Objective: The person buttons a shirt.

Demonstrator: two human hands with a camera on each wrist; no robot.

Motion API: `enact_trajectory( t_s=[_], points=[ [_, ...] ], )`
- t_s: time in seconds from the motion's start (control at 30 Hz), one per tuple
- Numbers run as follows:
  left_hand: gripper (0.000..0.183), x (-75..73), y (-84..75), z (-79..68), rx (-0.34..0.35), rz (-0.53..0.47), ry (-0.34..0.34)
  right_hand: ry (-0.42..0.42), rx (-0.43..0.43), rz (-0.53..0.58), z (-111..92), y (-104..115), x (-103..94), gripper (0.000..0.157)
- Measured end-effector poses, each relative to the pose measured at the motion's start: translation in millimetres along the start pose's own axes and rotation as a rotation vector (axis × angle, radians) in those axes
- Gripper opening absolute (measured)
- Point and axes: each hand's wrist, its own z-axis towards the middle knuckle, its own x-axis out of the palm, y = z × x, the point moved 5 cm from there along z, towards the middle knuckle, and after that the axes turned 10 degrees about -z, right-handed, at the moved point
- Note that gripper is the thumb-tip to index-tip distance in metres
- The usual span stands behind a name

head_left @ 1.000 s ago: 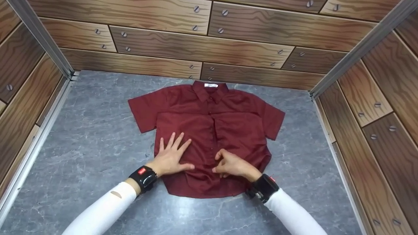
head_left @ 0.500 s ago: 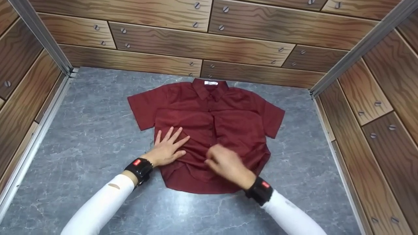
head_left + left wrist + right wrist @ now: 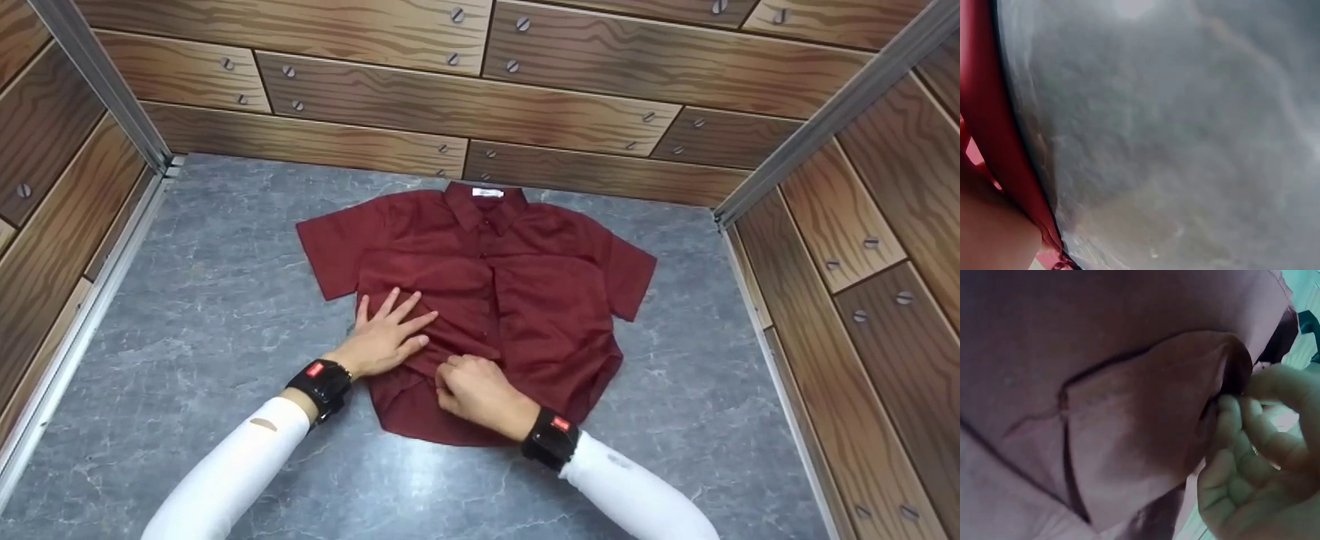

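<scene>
A dark red short-sleeved button shirt [image 3: 551, 292] lies spread front side up, collar toward the back wall, with its lower front panels wrinkled above the back hem. My left hand [image 3: 381, 341] rests on the lower left panel, fingers spread and straight. Beside it, my right hand [image 3: 480, 390] is at the middle of the lower front, fingers curled. In the right wrist view, thumb and fingertips pinch a fold of the shirt [image 3: 1134, 439]. The left wrist view catches only a strip of the shirt [image 3: 994, 112] and part of the left hand [image 3: 994, 230].
The shirt lies on a grey marbled surface [image 3: 225, 247]. Wood-patterned panels [image 3: 375, 82] stand at the back and both sides, joined by metal corner rails [image 3: 825, 105]. Black bands [image 3: 551, 437] are strapped on both wrists.
The right hand has moved left across the lower front to the middle, drawing the cloth with it. My left hand has slid slightly up and left, its thumb now closer to the fingers.
</scene>
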Motion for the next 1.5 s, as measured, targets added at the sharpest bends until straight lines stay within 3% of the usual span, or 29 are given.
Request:
enact_trajectory(
  t_s=[0.07,0.17,0.27,0.37,0.5,0.6,0.7,0.77,0.9,1.0,1.2,1.4,1.5],
  points=[
    [0.045,-2.5,1.1,1.2,-0.012,-0.01,-0.008,0.031,-0.075,0.109,-2,0,-1.2,0.005],
    [0.044,-6.0,1.6,1.4,-0.016,0.002,-0.024,0.142,-0.205,0.261,-6,1,-0.4,0.004],
    [0.045,-7.8,-0.8,1.2,0.016,0.034,-0.057,0.251,-0.268,0.339,-11,-1,1.9,0.004],
    [0.045,-8.5,-8.3,2.3,0.104,0.057,-0.11,0.242,-0.172,0.347,-13,-13,0.4,0.012],
    [0.034,-8.6,-27.5,6.1,0.274,0.062,-0.159,0.056,0.153,0.167,-15,-51,-10.7,0.015],
    [0.021,-4.9,-49.8,11.2,0.401,0.072,-0.143,-0.044,0.383,-0.033,-22,-80,-16.4,0.022],
    [0.023,5.3,-75.5,15.0,0.489,0.099,-0.073,-0.037,0.495,-0.162,-28,-99,-12.5,0.03],
    [0.034,16.2,-90.5,15.6,0.511,0.119,0.0,0.007,0.525,-0.205,-31,-107,-5.9,0.037],
    [0.053,38.9,-106.7,13.5,0.482,0.16,0.128,0.098,0.562,-0.198,-33,-115,5.8,0.042],
    [0.046,47.5,-110.9,11.6,0.487,0.173,0.132,0.109,0.578,-0.16,-33,-117,7.0,0.034],
    [0.007,47.6,-118.9,5.5,0.57,0.16,0.082,0.067,0.533,-0.064,-32,-118,2.3,0.023],
    [0.007,52.4,-120.7,0.5,0.613,0.139,0.128,0.05,0.532,0.193,-26,-120,-6.0,0.016],
    [0.004,51.2,-122.1,-1.2,0.644,0.092,0.18,0.108,0.501,0.254,-24,-116,-4.2,0.016]
  ],
)
